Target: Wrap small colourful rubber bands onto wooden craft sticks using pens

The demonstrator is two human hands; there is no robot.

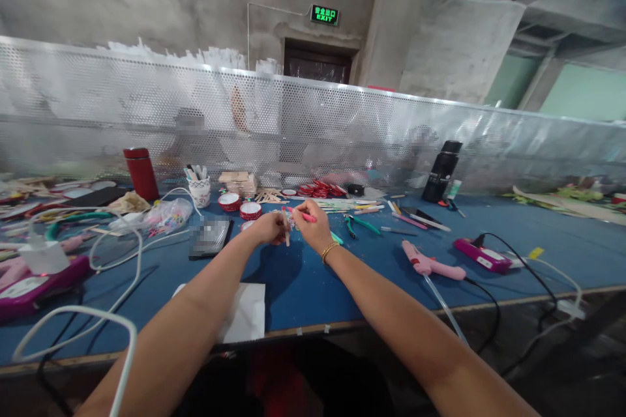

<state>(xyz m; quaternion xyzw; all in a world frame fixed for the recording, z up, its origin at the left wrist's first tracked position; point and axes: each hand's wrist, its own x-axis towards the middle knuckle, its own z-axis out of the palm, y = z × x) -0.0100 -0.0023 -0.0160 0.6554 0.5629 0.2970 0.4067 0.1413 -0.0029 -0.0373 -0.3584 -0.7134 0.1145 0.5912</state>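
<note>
Over the blue table, my left hand (272,228) pinches a thin wooden stick (287,234) held upright. My right hand (313,225), with a gold bracelet at the wrist, is closed on a red pen (307,216). The pen's front end points left at the upper part of the stick; whether they touch is too small to tell. Beyond the hands lie red round items (320,189) and loose wooden sticks (270,196). Green-handled pliers (366,225) rest to the right of my right hand.
A pink glue gun (430,265) and a purple power strip (482,255) lie to the right. A black bottle (443,172), red flask (141,174) and pen cup (199,191) stand at the back. White cables (137,254) loop on the left near a black device (211,238).
</note>
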